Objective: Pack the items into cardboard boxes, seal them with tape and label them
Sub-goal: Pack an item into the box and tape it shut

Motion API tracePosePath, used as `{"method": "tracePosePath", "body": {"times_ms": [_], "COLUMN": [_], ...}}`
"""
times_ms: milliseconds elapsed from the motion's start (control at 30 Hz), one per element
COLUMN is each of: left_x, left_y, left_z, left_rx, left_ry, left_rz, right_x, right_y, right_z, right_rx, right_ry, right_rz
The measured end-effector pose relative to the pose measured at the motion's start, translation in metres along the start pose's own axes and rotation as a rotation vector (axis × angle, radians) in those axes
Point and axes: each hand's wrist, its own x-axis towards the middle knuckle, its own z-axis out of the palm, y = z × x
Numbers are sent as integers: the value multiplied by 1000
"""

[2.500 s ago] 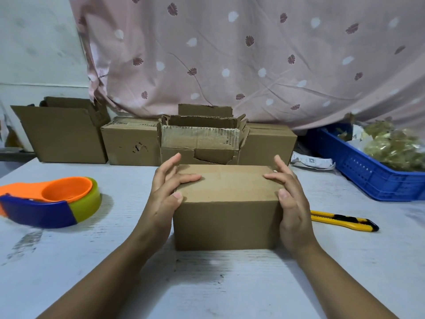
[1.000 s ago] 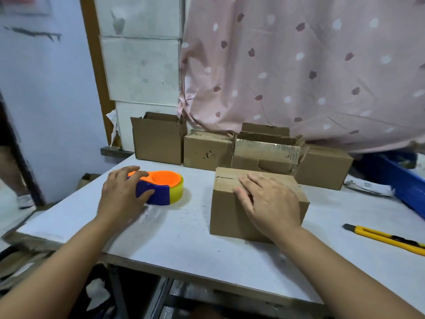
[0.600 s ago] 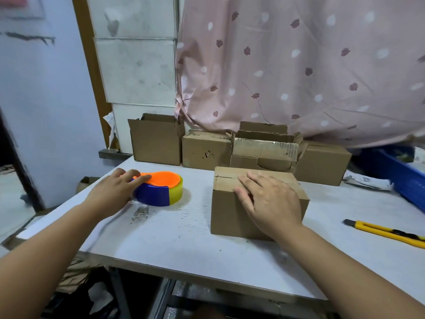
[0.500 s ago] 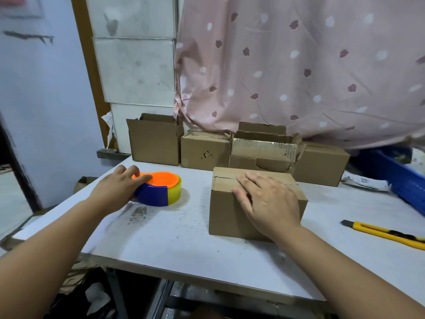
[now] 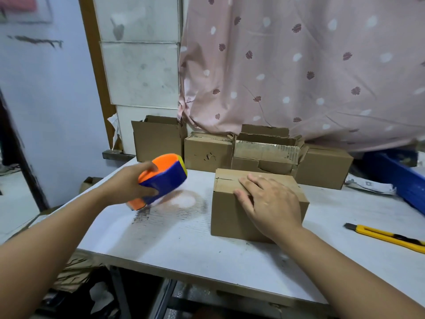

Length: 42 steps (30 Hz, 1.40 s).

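A closed brown cardboard box (image 5: 226, 215) stands in the middle of the white table (image 5: 184, 240). My right hand (image 5: 269, 203) lies flat on its top, fingers spread over the flap seam. To the left, my left hand (image 5: 128, 183) grips the orange and blue tape dispenser (image 5: 163, 176) with its yellowish tape roll. The dispenser is tilted and lifted off the table, a little left of the box.
Several worn cardboard boxes (image 5: 264, 153) line the table's back edge under a pink patterned curtain (image 5: 299, 65). A yellow utility knife (image 5: 386, 236) lies at the right. A blue crate (image 5: 400, 178) sits at the far right, papers (image 5: 368, 185) beside it. The table's front edge is close to me.
My left hand has closed round the tape dispenser and lifted it off the table, tilting it. My right hand stays flat on the box.
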Motion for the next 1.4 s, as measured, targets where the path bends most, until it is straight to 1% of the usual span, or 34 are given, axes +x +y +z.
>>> {"method": "tracePosePath", "body": {"times_ms": [67, 133, 200, 267, 300, 333, 400, 467, 500, 533, 600, 633, 700, 767, 833, 933, 1000, 1067, 1133, 1300, 1400], "left_x": [-2, -4, -8, -14, -16, -18, -20, -18, -16, -12, -5, -2, 4, 8, 10, 12, 13, 15, 18, 25, 28], "left_y": [16, 37, 63, 89, 101, 112, 134, 154, 163, 171, 185, 191, 199, 199, 195, 190, 189, 187, 184, 178, 173], "left_z": [-11, -21, -25, -25, -23, -20, -13, -3, 2, 7, 15, 20, 29, 37, 43, 45, 43, 40, 37, 40, 40], "left_rx": [-255, -583, -828, -1004, -1073, -1131, -1212, -1261, -1274, -1285, -1327, -1359, -1413, -1472, -1517, -1475, -1442, -1446, -1482, -1485, -1499], "left_ry": [149, 216, 189, 91, 27, -43, -169, -245, -265, -275, -291, -310, -348, -389, -432, -472, -471, -442, -437, -426, -392], "left_rz": [-44, -54, -19, 28, 48, 68, 110, 158, 171, 172, 174, 182, 206, 248, 286, 332, 368, 341, 308, 270, 261], "right_x": [0, 1, 2, 5, 8, 12, 22, 31, 34, 37, 40, 40, 38, 38, 38, 38, 39, 40, 41, 40, 37], "right_y": [0, 2, 3, 3, 4, 5, 10, 17, 23, 29, 42, 47, 53, 55, 56, 58, 57, 56, 55, 56, 55], "right_z": [-5, -11, -19, -27, -30, -33, -42, -51, -54, -54, -52, -51, -49, -46, -42, -35, -33, -32, -33, -40, -40], "right_rx": [19, 56, 135, 275, 384, 529, 917, 1233, 1352, 1465, 1692, 1790, 1924, 1968, 1961, 1939, 1930, 1922, 1909, 1899, 1889], "right_ry": [-107, -192, -213, -212, -213, -222, -270, -357, -386, -376, -290, -276, -308, -277, -227, -185, -134, -110, -135, -221, -152], "right_rz": [24, 35, 69, 133, 180, 242, 381, 476, 505, 528, 572, 590, 618, 655, 712, 717, 785, 857, 886, 810, 774]}}
